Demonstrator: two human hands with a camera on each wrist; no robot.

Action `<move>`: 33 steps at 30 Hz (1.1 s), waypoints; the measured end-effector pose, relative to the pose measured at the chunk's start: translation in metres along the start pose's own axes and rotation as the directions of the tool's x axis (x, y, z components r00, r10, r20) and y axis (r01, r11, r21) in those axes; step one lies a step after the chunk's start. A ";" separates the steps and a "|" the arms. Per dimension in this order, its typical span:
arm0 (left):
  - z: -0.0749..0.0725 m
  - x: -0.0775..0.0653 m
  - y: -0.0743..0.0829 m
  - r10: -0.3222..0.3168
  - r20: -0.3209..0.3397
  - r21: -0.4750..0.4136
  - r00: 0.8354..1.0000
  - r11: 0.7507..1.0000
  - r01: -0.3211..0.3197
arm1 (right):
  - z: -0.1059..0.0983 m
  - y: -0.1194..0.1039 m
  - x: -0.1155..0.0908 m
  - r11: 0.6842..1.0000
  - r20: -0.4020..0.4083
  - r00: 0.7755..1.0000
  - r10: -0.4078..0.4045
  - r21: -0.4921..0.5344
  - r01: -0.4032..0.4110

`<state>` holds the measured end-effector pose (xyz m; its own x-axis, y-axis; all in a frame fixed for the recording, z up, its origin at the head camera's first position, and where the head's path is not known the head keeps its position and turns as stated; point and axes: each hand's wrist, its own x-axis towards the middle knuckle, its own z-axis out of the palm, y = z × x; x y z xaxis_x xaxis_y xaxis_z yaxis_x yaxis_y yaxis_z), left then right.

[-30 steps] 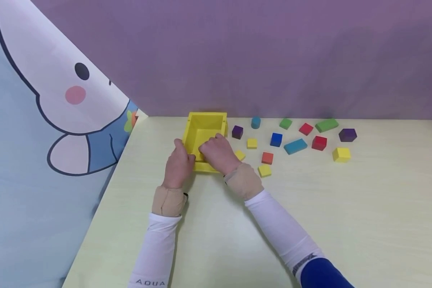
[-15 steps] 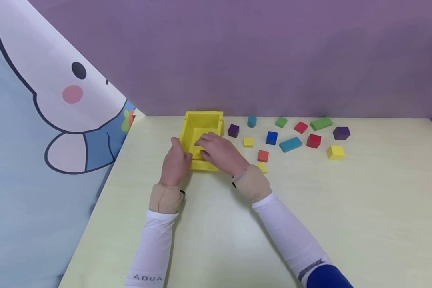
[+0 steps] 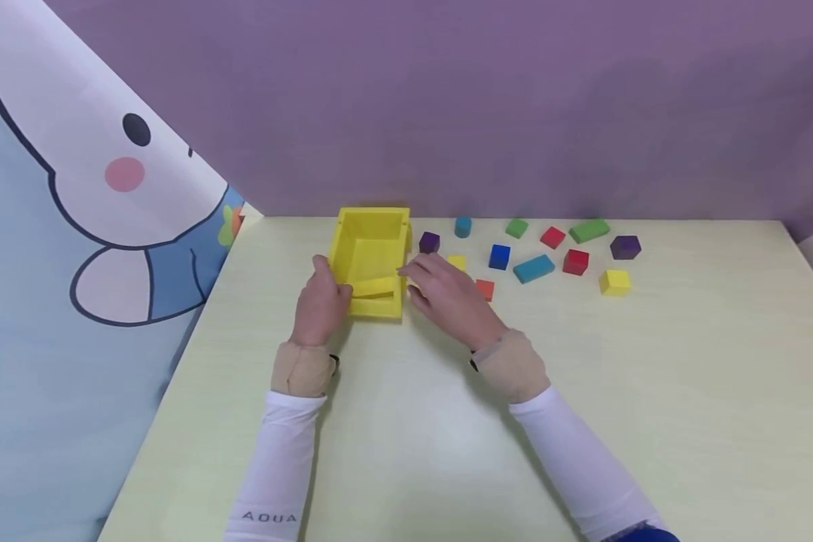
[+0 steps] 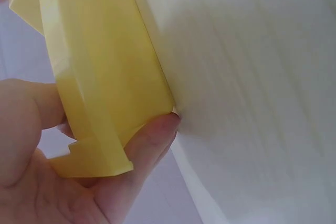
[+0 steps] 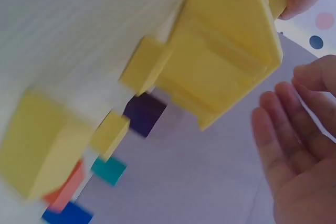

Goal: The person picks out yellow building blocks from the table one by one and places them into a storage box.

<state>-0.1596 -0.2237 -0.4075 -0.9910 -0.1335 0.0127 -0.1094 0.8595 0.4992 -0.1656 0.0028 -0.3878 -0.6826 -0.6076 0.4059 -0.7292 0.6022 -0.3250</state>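
A yellow open-topped box (image 3: 376, 307) stands near the back left of the table, with a slanting yellow strip (image 3: 373, 287) inside its front end. My left hand (image 3: 320, 305) grips the box at its front left; in the left wrist view the thumb and fingers (image 4: 157, 132) pinch the wall (image 4: 105, 66) from both sides. Just off the box's right wall hovers my right hand (image 3: 450, 301), fingers loosely bent. In the right wrist view, the right hand's fingers (image 5: 294, 140) and thumb stand apart, nothing visible between them. A purple block (image 3: 429, 242) sits right of the box.
Right of the box lie loose blocks, among them a blue cube (image 3: 499, 257), a teal cylinder (image 3: 463, 227), a long green block (image 3: 589, 230) and an orange block (image 3: 485, 290). A purple backdrop (image 3: 461, 113) rises along the table's back edge.
My right hand has moved out of the box toward the right, its fingers loosening, and the yellow strip shows inside. The left hand keeps hold of the box. The view has shifted slightly rightward.
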 end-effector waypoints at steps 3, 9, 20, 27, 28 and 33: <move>0.000 0.000 0.000 0.001 -0.004 -0.008 1.000 1.000 -0.001 | -0.005 0.005 -0.013 0.999 0.035 0.999 0.025 -0.032 -0.024; 0.000 0.002 -0.001 -0.013 0.006 -0.020 1.000 1.000 0.013 | -0.014 0.015 -0.037 0.990 0.122 0.986 0.110 -0.100 -0.098; 0.001 0.002 -0.004 -0.001 0.016 -0.036 1.000 0.999 0.002 | -0.019 0.033 -0.061 0.969 0.251 0.946 0.203 -0.189 -0.158; 0.001 0.003 -0.003 0.007 0.002 -0.033 1.000 0.999 -0.007 | -0.018 0.035 -0.062 0.970 0.264 0.940 0.216 -0.173 -0.174; 0.001 0.003 -0.003 0.008 0.002 -0.032 1.000 0.999 -0.008 | -0.018 0.035 -0.062 0.969 0.266 0.939 0.220 -0.170 -0.179; 0.002 0.003 -0.005 0.012 0.000 -0.028 1.000 1.000 -0.012 | -0.017 0.035 -0.062 0.968 0.281 0.931 0.234 -0.159 -0.195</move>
<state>-0.1623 -0.2277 -0.4116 -0.9922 -0.1233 0.0185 -0.0955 0.8470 0.5229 -0.1479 0.0706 -0.4097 -0.8190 -0.5704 0.0616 -0.5652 0.7837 -0.2575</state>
